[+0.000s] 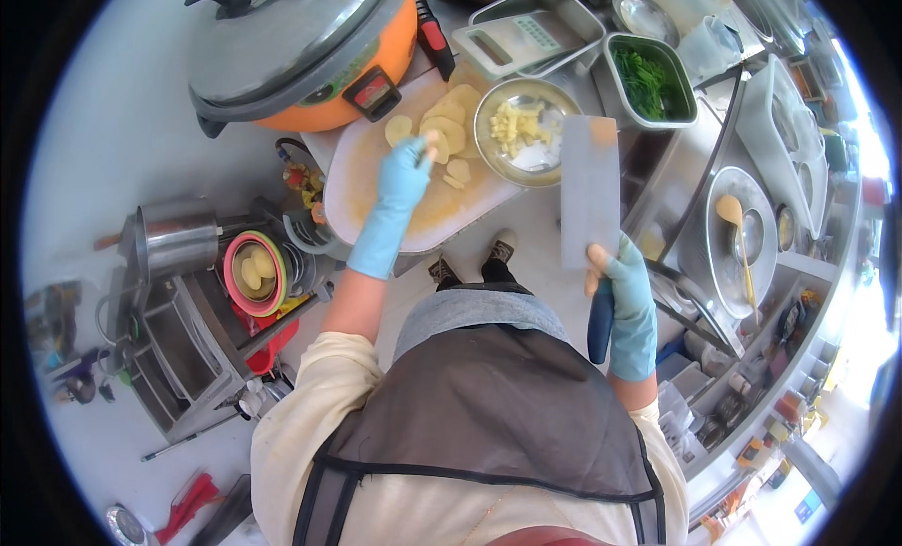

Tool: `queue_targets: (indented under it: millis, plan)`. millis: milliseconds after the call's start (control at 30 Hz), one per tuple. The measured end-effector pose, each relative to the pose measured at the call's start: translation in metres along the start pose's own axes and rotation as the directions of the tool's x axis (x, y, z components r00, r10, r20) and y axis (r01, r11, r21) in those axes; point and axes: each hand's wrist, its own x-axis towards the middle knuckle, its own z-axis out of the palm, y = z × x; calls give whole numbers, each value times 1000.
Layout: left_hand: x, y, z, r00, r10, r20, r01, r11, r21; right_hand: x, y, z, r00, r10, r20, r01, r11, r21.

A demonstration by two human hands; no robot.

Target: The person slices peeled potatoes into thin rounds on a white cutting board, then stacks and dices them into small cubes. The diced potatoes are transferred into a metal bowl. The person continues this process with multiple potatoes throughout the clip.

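My right hand (624, 285), in a light-blue glove with bare fingertips, grips a cleaver (590, 193) by the top of its dark-blue handle. The broad blade points away from me, just right of a steel bowl (486, 155) of diced pale-yellow pieces and some white matter. My left hand (409, 165), gloved alike, is over the cutting board (352, 200), its fingertips at the edge of thin round potato slices (451, 112). Whether its fingers hold a slice cannot be made out. Smaller slices (459, 169) lie nearer me on the stained board.
A large orange lidded cooker (384, 49) stands at the board's far left. Behind the bowl are a grater (511, 45) and a steel pan of chopped greens (687, 112). To the right sits a colander (715, 264) with a wooden spoon; to the left, nested bowls (282, 292) hold peeled potatoes.
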Motion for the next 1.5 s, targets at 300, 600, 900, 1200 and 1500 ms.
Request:
queue_targets:
  millis: [300, 600, 900, 1200, 1500]
  plan:
    - [-21, -6, 17, 871, 160, 464, -424, 722, 547, 1, -2, 5, 999, 28, 25, -26, 998, -54]
    - [-38, 0, -24, 947, -193, 258, 210, 977, -42, 3, 3, 16, 999, 7, 49, -1, 992, -129]
    - [-82, -12, -22, 994, -105, -34, 108, 874, 474, 57, 87, 92, 886, -303, 350, 390, 84, -917]
    - [-85, -17, -23, 998, -12, -55, 40, 841, 540, 79, 123, 123, 917, -259, 304, 300, -57, -952]
    - [-91, -24, -13, 991, 49, -121, 29, 822, 569, 70, 128, 131, 859, -405, 313, 324, -44, -945]
